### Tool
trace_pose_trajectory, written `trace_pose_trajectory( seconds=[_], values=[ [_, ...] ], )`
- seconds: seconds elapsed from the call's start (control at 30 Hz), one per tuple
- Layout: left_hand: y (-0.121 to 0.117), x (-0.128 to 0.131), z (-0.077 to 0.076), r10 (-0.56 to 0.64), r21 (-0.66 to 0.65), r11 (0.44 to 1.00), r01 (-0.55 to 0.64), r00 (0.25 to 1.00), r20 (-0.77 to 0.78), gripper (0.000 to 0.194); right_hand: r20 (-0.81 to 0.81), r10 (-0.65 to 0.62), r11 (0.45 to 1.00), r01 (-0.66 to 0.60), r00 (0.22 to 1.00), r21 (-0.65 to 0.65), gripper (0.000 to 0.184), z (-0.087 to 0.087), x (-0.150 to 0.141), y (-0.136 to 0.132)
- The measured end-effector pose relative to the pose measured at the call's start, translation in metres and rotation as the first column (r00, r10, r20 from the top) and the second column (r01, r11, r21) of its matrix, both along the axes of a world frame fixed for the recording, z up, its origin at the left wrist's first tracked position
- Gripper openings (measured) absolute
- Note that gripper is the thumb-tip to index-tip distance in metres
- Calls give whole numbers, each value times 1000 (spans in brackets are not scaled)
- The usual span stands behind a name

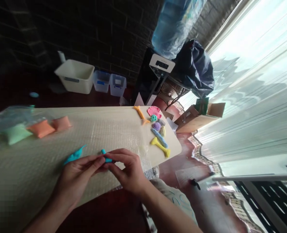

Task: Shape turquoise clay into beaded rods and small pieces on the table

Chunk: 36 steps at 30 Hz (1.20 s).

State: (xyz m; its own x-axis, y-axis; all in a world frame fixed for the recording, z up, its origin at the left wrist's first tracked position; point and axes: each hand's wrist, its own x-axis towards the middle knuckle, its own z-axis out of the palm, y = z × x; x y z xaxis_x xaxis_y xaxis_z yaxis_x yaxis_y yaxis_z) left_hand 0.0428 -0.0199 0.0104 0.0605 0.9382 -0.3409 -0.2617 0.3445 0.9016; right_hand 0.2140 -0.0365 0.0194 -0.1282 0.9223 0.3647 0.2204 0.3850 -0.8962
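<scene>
Between my fingertips is a small piece of teal modelling clay (pixel 108 160), with one stubby end sticking up past the fingers. My left hand (pixel 85 166) pinches it from the left. From the other side my right hand (pixel 127 165) grips it too, thumb below and fingers above. Parts of the piece are hidden by the fingers. Just beyond my left hand, a larger teal clay lump (pixel 72 157) with a thin pulled tip lies on the table (pixel 104 129).
Packets of green (pixel 18 133), orange (pixel 41 128) and salmon clay (pixel 61 123) lie at the left. Shaped pieces stand at the right end, including a yellow bone shape (pixel 160 147), a blue stick (pixel 160 138) and an orange bone shape (pixel 140 115). Bins (pixel 79 76) stand beyond the table.
</scene>
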Motion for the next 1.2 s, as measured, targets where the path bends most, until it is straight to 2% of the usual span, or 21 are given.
trace_pose_trajectory(
  seconds=[0.1, 0.2, 0.37, 0.43, 0.5, 0.6, 0.77, 0.87, 0.97, 1.07, 1.2],
  values=[
    [0, -2, 1, -11, -13, 1000, 11, 1000, 3, 36, 22, -6, 1000, 6, 1000, -9, 27, 3, 1, 2],
    [-1, -2, 2, -2, -30, 1000, 3, 1000, 22, 39, -19, -62, 995, 60, 998, -83, 28, -3, -1, 2],
    [-1, 2, 7, 14, -43, 999, -15, 999, -28, 46, -230, -128, 957, 60, 965, -285, 46, -20, -6, 2],
    [0, 2, 7, 0, -38, 999, -3, 997, -77, 48, -245, -175, 957, 107, 954, -269, 44, -21, -6, 2],
    [0, 0, 5, 11, -25, 1000, -14, 993, -120, 48, -191, -185, 972, 151, 964, -181, 35, -17, -5, 2],
    [0, -4, 1, 49, -2, 999, -51, 981, -188, 44, -128, -118, 989, 105, 985, -104, 27, -9, -4, 1],
    [0, -7, -1, 53, 93, 995, -31, 968, -247, 39, -147, -95, 987, 74, 985, -141, 27, -12, -7, -1],
    [1, -6, -1, 46, 137, 990, -14, 972, -229, 38, -238, -136, 968, 78, 962, -238, 36, -21, -10, -2],
    [1, -5, 1, 35, 114, 993, -15, 984, -176, 37, -386, -133, 927, -22, 913, -373, 48, -25, -13, -2],
    [1, -4, 4, 38, 75, 997, -28, 990, -133, 38, -460, -151, 906, -64, 875, -418, 45, -22, -15, -2],
    [0, -4, 7, 64, 36, 998, -60, 988, -144, 38, -469, -231, 896, -2, 852, -444, 38, -19, -16, 0]
  ],
)
